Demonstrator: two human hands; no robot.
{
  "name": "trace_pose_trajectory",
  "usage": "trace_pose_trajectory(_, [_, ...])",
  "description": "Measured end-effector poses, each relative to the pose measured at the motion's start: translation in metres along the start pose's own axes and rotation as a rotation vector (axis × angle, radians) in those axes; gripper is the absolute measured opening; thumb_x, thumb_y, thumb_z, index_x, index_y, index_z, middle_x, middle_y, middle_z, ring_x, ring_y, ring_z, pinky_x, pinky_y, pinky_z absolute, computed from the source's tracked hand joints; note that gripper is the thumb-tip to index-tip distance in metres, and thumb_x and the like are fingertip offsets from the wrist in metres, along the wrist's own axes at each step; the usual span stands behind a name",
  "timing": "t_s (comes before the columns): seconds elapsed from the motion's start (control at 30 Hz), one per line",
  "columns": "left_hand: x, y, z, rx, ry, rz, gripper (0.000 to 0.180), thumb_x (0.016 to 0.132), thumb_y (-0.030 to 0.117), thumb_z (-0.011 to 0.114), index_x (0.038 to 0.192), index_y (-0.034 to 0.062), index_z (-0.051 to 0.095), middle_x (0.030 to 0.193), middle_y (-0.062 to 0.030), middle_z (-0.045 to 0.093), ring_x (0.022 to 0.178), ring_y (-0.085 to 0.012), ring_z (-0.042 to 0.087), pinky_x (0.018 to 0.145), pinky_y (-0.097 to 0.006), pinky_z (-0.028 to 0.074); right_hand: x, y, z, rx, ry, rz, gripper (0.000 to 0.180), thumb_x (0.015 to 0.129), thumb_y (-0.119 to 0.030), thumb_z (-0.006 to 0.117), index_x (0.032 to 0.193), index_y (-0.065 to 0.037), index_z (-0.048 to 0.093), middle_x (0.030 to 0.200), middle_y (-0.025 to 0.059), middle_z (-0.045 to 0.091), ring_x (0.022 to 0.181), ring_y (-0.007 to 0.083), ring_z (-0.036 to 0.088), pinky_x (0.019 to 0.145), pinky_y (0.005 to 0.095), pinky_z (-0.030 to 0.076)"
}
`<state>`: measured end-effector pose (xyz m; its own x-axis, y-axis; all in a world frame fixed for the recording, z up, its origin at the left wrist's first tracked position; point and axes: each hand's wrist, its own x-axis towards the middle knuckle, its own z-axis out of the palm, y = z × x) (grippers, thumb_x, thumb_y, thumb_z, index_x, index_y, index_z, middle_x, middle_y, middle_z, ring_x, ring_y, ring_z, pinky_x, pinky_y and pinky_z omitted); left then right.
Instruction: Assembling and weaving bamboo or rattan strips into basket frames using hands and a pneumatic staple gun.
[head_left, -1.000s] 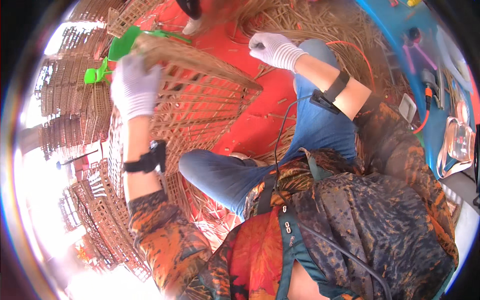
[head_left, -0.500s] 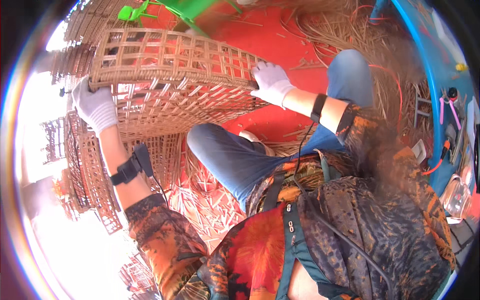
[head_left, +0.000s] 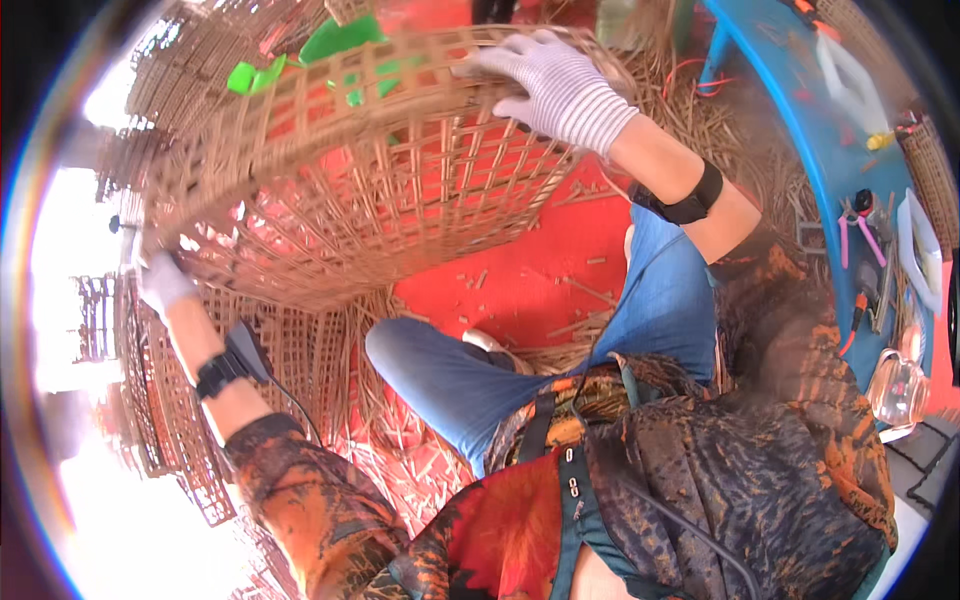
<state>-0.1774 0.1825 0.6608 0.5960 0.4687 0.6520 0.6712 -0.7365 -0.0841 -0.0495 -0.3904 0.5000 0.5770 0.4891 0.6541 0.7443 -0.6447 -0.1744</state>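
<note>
A large openwork wicker basket (head_left: 370, 220), tan-brown and blurred in places, is held up tilted before me, above the red floor. At its lower left corner my left hand (head_left: 165, 282), in a pale glove, grips the edge; its fingers are partly hidden and smeared. My right hand (head_left: 555, 88), in a ribbed white glove, holds the upper right rim, fingers laid over the top and thumb below. Both wrists wear black straps.
A blue table (head_left: 800, 120) on the right bears pink-handled pliers (head_left: 862, 235) and a clear jar (head_left: 895, 385). Cane strips lie on the red floor (head_left: 500, 290). More wicker pieces (head_left: 190, 400) stand at left. A green chair (head_left: 340, 40) is behind the basket.
The basket has swung round and its right end has risen. My right hand has moved up and now reaches over the rim. My left hand has dropped lower with the basket's left corner.
</note>
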Motion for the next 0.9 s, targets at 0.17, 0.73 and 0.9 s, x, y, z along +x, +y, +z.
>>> trace_pose_trajectory(0.17, [-0.145,0.010,0.113,-0.836,-0.165,-0.348,0.040,0.087,0.009,0.057,0.125,-0.0066,0.061,0.109,-0.0166,0.069,0.092,-0.0233,0.065,0.086,-0.040,0.052,-0.005,0.005,0.005,-0.122,-0.116,0.013,0.066,0.075,-0.018,0.081,0.135,-0.017,0.052,0.132,0.0114,0.054,0.124,0.0348,0.050,0.109,0.0463,0.040])
trace_pose_trajectory(0.73, [-0.219,0.218,-0.022,-0.762,0.192,0.566,0.043,0.069,0.003,0.071,0.112,0.0086,0.069,0.111,-0.0122,0.068,0.107,-0.0318,0.062,0.096,-0.042,0.047,-0.001,-0.006,0.054,-0.314,0.025,-0.210,0.046,0.078,-0.025,0.072,0.119,-0.010,0.057,0.118,0.0159,0.056,0.109,0.0323,0.059,0.095,0.0513,0.042])
trace_pose_trajectory(0.9, [-0.240,0.294,-0.022,-0.652,0.076,0.683,0.048,0.067,0.010,0.075,0.114,0.0119,0.066,0.118,-0.0079,0.061,0.114,-0.0288,0.057,0.092,-0.046,0.047,-0.003,-0.003,0.057,-0.268,0.073,-0.252,0.047,0.077,-0.030,0.073,0.116,-0.009,0.056,0.119,0.0179,0.059,0.095,0.0285,0.066,0.093,0.0476,0.045])
